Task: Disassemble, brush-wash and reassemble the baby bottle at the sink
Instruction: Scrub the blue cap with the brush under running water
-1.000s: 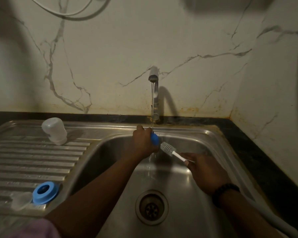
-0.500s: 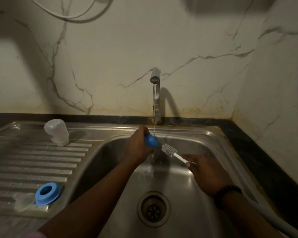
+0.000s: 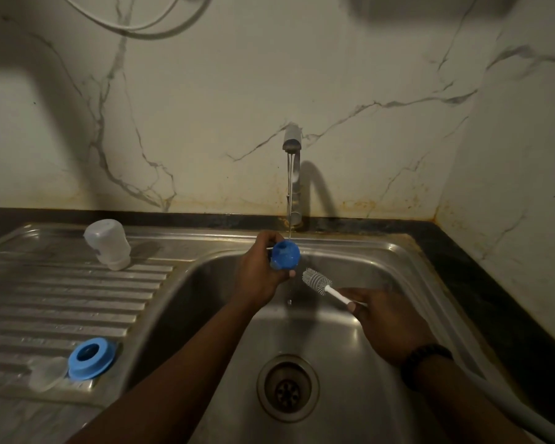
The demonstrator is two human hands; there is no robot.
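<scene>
On the ridged steel draining board [image 3: 61, 299], a clear soft teat [image 3: 47, 373] lies touching a blue plastic collar ring [image 3: 92, 357]; farther back stands a translucent white bottle cap [image 3: 108, 243]. Over the steel sink basin [image 3: 398, 251], the left hand [image 3: 258, 274] grips a blue rounded bottle part [image 3: 285, 254] under the tap's [image 3: 292, 145] thin stream. Just beside it, the right hand [image 3: 388, 325] holds a white-handled grey bristle brush [image 3: 321, 282], head clear of the blue part.

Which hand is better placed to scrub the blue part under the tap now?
The right hand, probably. It already grips the brush, whose bristle head lies just beside the blue part. The left hand is busy holding that part under the water stream.
</scene>
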